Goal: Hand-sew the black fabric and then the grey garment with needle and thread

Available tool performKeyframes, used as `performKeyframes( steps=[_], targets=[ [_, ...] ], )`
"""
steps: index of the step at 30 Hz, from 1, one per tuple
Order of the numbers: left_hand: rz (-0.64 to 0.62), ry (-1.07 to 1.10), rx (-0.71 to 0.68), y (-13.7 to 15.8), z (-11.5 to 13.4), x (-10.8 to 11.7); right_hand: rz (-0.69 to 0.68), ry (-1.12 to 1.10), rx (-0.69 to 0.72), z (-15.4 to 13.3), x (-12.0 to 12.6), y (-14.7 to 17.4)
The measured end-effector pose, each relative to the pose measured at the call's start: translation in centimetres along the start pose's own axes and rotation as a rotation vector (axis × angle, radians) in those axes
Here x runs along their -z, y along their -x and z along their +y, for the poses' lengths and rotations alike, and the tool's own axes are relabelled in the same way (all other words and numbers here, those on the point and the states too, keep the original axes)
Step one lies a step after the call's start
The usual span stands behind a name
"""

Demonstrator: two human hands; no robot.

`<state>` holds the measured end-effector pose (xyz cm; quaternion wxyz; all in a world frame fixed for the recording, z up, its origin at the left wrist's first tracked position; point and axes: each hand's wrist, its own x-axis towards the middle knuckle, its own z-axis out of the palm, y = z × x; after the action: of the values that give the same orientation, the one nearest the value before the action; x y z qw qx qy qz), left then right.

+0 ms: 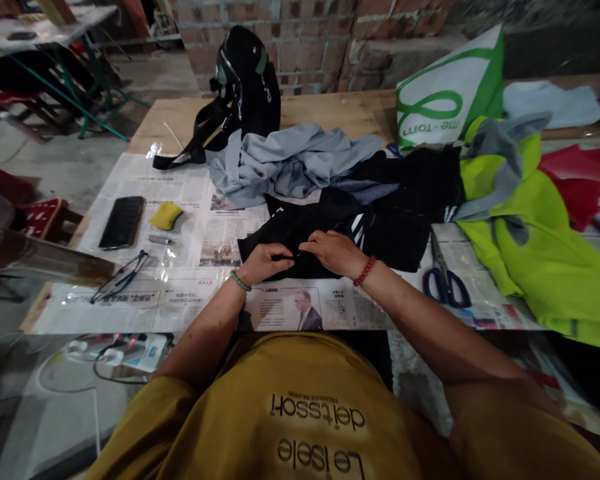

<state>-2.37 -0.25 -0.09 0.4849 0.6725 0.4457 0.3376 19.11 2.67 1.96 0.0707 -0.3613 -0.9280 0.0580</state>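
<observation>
1. Newspaper (177, 277) is spread over a wooden table (347, 110), whose bare wood is seen along the far side.
2. A dark phone (121, 223) is laid at the left; just to its right a yellow sponge (165, 215) is placed, with a small pale cylinder (160, 239) on its near side.
3. A black bag (255, 87) is stood upright at the far left of the table, its strap trailed toward the left.
4. A heap of grey cloth (295, 157) is bunched between the black bag and the work.
5. The left hand (266, 263), with a green bracelet (241, 281) worn at the wrist, is drawn narrow, and the near-left part of the black garment (300, 220) is pinched between thumb and fingers.
6. The black garment, marked with white stripes, is spread at the middle of the table, on the near side of the grey cloth.
7. The right hand (333, 252), with a red bracelet (365, 271), is rested on the same garment, fingers bent beside the left fingertips; whether they are closed on anything cannot be told.
8. Scissors (445, 283) are laid near right, handles toward the near edge.
9. A white-and-green bag (447, 93) is stood far right.
10. A fluorescent yellow garment (555, 220) is draped at the right.
</observation>
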Motion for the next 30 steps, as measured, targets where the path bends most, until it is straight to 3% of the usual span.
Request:
performKeyframes(
  steps=[10,15,19,23,27,30],
  targets=[
    [-0.016,-0.018,-0.032,0.0,0.0,0.1,0.006,-0.104,0.076,-0.3,-0.3,0.0],
    [-0.025,-0.007,-0.048,0.0,-0.2,0.1,0.067,-0.399,0.058,-0.3,-0.2,0.0],
    [-0.049,-0.03,-0.061,0.0,-0.3,0.1,0.121,-0.815,-0.114,-0.6,0.2,-0.2],
    [-0.06,-0.053,-0.117,0.0,-0.2,0.0,0.086,-1.256,-0.367,-1.0,0.7,-0.6],
    [-0.075,-0.09,-0.206,0.0,-0.1,-0.1,0.033,-1.406,-0.606,-1.4,0.6,-0.9],
    [-0.054,-0.154,-0.255,0.0,-0.1,-0.2,0.037,-1.41,-0.633,-1.6,0.2,-1.1]
  ],
)
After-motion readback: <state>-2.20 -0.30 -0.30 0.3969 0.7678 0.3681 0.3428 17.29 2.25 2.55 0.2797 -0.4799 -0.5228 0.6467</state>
